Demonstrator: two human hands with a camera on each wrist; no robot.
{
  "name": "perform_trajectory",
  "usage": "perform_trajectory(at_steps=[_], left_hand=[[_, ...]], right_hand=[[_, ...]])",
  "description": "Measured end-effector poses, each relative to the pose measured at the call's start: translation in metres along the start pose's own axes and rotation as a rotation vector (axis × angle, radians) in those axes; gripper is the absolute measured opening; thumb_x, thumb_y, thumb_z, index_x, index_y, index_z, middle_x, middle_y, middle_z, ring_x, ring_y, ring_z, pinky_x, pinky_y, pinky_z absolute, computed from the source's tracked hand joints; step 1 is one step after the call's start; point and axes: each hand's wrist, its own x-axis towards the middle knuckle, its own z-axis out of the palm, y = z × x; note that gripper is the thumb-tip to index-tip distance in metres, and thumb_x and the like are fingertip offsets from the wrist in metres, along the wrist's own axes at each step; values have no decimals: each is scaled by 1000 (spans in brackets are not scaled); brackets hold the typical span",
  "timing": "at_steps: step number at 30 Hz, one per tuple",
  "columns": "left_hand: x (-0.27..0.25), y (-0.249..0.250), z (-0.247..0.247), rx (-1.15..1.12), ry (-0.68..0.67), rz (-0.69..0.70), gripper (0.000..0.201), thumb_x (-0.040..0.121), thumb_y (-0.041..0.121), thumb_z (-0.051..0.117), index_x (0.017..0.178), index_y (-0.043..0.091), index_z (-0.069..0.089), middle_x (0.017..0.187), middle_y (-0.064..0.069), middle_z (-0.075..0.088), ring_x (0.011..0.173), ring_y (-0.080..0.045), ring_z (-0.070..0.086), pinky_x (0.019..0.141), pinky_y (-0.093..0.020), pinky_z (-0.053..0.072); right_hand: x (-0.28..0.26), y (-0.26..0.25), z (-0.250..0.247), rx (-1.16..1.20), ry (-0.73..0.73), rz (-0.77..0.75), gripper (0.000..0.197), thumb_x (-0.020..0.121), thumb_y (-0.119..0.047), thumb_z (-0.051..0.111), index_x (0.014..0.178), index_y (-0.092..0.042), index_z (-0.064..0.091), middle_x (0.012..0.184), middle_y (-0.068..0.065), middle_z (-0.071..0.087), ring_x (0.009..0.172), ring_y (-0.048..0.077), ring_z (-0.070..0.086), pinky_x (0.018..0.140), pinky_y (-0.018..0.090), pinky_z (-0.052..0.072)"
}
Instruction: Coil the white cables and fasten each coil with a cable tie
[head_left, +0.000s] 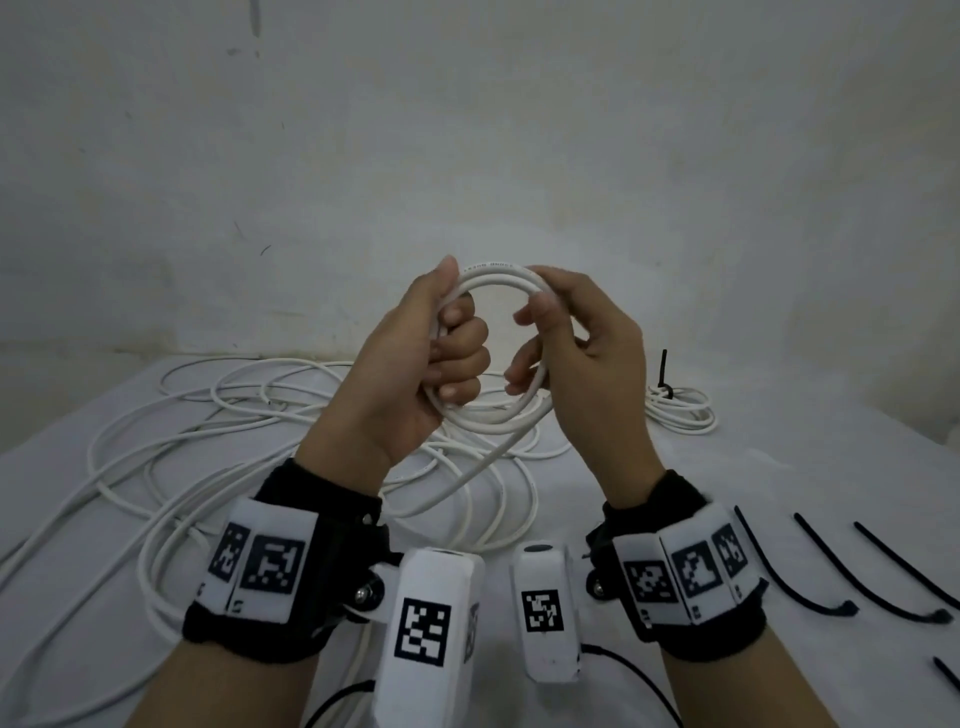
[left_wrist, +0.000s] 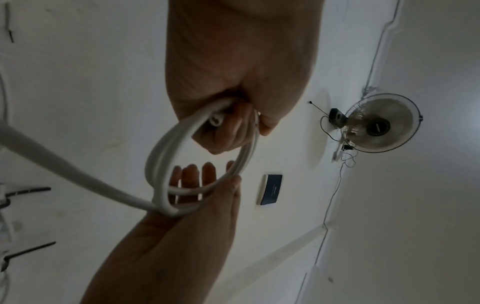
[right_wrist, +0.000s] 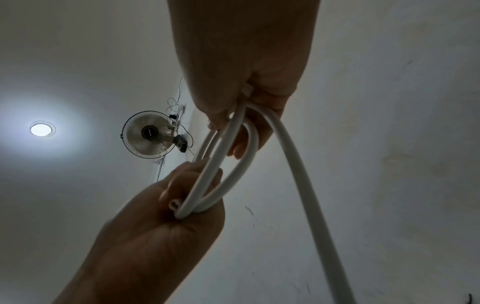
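— Wristbands first: what sits nearest the head camera?

— Black fabric wristbands with white marker blocks on both forearms, low in the picture. Right of them, loose thin black plastic cable ties lie apart from one another on the white-covered table.

— And the hands?

— Raised above the table, both on one small round coil of thick white cable. The left hand is clenched round the coil's left side, fingers curled through the ring, thumb up along the top. The left wrist camera shows the cable's cut end poking out beside those fingers.

— The right one?

— The right hand pinches the coil's right side between thumb and forefinger, the other fingers loosely bent behind the loop. From the right wrist view, the coil runs between the two hands with a free length of cable dropping away past the lens.

— Where does that length go?

— Down from the coil's lower edge towards the table, into a tangled heap of loose white cable spread over the left and middle of the surface, below and behind the hands.

— Anything further back?

— At the far right of the table, a small finished white cable coil lies flat, cinched by a black tie whose tail stands upright. Beyond is a scuffed pale wall. Both wrist cameras catch a round wall-mounted caged fan, and the right wrist view a lit round ceiling lamp.
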Motion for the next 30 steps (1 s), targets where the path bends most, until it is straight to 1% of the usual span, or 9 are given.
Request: perform_trajectory(at_steps=[4,7,10,14,18,21,23,27,30], left_hand=[[2,-2,-3,59,89,-19,42,99,36,33,61,20,27,42,9,18,31,-3,15,28,-14,15],[3,-3,-3,62,99,-31,41,99,34,34,61,20,26,42,9,18,30,-3,15,28,-14,14],[3,-3,-2,47,84,-43,40,99,33,33,62,19,27,42,9,18,29,-3,15,27,-13,15],[2,-2,-3,71,73,-38,38,98,32,33,62,19,27,41,9,20,29,-2,16,28,-13,15],[3,-7,-1,113,38,-63,38,98,30,32,63,18,28,41,10,20,30,-2,16,29,-14,16],[4,-11,0,140,36,-95,38,99,30,31,63,17,29,42,9,21,30,-2,16,30,-14,16],[5,-13,0,154,40,-101,38,100,29,31,64,17,30,43,9,21,30,-2,17,30,-14,16],[4,-12,2,195,55,-79,38,99,29,33,63,16,34,42,10,22,30,-2,17,31,-15,16],[4,-13,2,230,83,-75,38,99,29,37,63,16,36,42,10,22,30,-2,17,31,-14,15]], right_hand=[[3,-3,-3,323,-192,373,21,101,-19,42,90,-7,56,51,-1,41,38,11,33,43,24,38],[5,-7,-6,542,-269,584,39,101,-34,35,80,-8,55,50,0,34,38,10,30,42,22,34],[5,-4,-9,455,-286,525,44,102,-39,31,90,-7,58,63,4,51,48,14,47,46,23,38],[7,-6,-13,393,-309,463,41,104,-22,30,87,-3,62,69,4,61,54,15,58,56,24,50],[10,-7,-19,482,-277,617,38,95,-14,29,73,-4,58,54,3,50,46,14,45,47,23,41],[11,-8,-20,536,-322,707,34,88,-15,23,74,-6,52,46,-1,35,36,10,29,41,20,27],[12,-8,-20,538,-346,720,36,93,-19,24,76,-6,53,43,-3,30,32,8,25,39,19,26],[9,-5,-18,378,-346,638,49,102,-42,30,75,-9,53,43,-5,28,33,7,27,40,20,28],[11,-4,-20,381,-345,643,44,103,-32,32,75,-8,56,48,-3,41,38,9,38,42,19,33]])
